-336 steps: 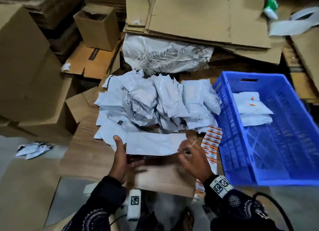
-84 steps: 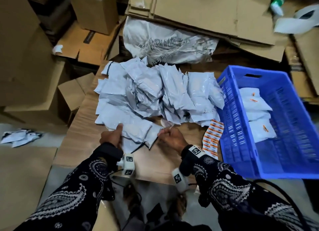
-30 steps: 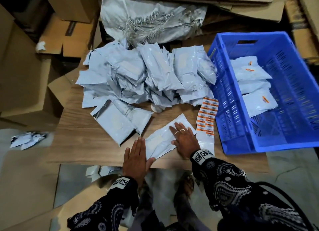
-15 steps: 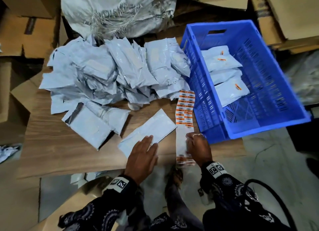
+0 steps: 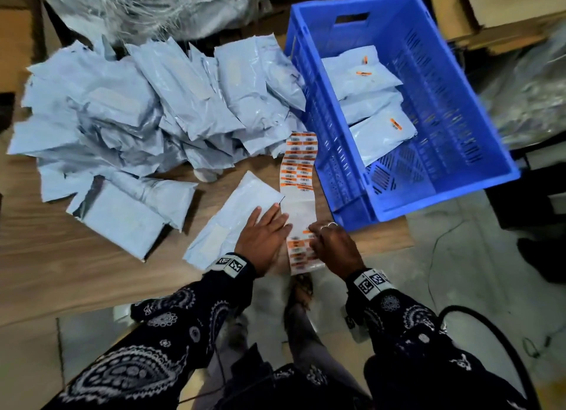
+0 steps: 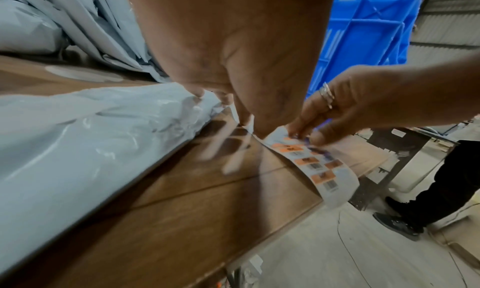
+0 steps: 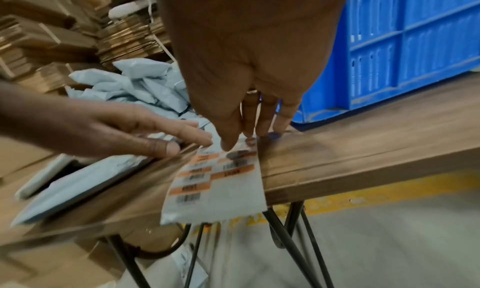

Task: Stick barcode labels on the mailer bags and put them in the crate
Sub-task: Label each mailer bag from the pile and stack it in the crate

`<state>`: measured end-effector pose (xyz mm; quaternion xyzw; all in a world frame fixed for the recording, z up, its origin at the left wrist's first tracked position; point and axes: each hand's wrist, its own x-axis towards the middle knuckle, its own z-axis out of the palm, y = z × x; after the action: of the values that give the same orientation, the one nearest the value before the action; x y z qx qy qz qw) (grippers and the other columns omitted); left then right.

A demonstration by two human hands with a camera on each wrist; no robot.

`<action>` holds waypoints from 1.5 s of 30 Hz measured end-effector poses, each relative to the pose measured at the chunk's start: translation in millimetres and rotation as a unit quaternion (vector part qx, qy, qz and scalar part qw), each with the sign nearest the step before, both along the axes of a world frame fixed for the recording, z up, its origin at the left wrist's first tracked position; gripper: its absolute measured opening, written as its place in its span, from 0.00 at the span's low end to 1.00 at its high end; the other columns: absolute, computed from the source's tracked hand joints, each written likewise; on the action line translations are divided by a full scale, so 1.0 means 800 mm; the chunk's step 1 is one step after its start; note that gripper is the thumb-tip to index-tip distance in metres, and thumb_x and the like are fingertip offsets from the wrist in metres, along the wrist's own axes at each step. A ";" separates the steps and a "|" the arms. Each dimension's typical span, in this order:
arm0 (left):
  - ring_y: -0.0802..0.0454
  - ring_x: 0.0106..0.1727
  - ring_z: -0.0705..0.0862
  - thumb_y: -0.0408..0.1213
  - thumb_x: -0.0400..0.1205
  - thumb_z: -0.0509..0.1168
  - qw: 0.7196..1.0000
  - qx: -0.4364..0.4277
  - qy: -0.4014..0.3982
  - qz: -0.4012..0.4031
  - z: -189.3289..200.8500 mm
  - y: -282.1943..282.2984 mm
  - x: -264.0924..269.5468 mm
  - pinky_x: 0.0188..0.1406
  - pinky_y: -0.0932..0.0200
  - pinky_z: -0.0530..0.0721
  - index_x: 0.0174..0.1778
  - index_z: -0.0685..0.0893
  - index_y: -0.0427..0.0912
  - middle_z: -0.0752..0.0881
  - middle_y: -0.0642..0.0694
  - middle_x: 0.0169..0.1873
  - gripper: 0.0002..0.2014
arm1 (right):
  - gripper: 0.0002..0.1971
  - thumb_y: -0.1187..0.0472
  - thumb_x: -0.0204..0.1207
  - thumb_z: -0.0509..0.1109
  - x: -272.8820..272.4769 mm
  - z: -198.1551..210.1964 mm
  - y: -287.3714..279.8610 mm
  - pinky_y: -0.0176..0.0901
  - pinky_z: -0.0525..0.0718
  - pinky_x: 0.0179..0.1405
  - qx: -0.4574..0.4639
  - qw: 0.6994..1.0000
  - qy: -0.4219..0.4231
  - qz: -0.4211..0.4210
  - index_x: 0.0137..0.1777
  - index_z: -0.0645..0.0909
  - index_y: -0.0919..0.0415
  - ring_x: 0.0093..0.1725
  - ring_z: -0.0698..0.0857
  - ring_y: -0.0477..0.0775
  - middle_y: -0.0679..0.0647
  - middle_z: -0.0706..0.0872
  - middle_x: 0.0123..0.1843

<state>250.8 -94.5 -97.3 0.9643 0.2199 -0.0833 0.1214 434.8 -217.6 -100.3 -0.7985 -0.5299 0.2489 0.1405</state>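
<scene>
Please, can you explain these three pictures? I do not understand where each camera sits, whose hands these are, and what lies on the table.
No machine: one person wears a camera on the head and one on each wrist. The head view looks down on a wooden table with a pile of mailer bags, a blue crate and a label strip. The left hand lies flat on one mailer bag. The right hand picks at the strip. The wrist views show this from close.
</scene>
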 end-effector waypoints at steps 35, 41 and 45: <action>0.47 0.89 0.55 0.43 0.90 0.55 0.993 -0.099 0.002 0.062 0.007 0.009 0.010 0.86 0.38 0.46 0.78 0.75 0.58 0.68 0.55 0.85 0.20 | 0.18 0.55 0.76 0.73 0.001 0.027 0.036 0.55 0.77 0.65 -0.105 0.988 -0.082 0.082 0.66 0.83 0.51 0.69 0.78 0.58 0.51 0.81 0.68; 0.47 0.89 0.54 0.44 0.90 0.54 0.994 -0.099 0.009 0.054 0.010 0.013 0.009 0.86 0.39 0.46 0.79 0.73 0.58 0.67 0.55 0.85 0.20 | 0.19 0.54 0.73 0.75 0.004 0.027 0.041 0.57 0.78 0.64 -0.117 0.985 -0.080 0.096 0.65 0.83 0.50 0.69 0.78 0.58 0.52 0.81 0.67; 0.47 0.89 0.54 0.43 0.90 0.55 0.993 -0.107 0.011 0.053 0.011 0.014 0.009 0.86 0.38 0.45 0.79 0.73 0.58 0.67 0.55 0.85 0.20 | 0.17 0.54 0.71 0.78 0.006 0.028 0.046 0.58 0.80 0.64 -0.125 0.984 -0.080 0.096 0.59 0.83 0.50 0.67 0.78 0.58 0.52 0.80 0.64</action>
<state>258.3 -83.2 -88.6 0.9318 0.2619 -0.1101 0.2258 439.5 -180.8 -77.8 -0.7724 -0.5785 0.2606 -0.0279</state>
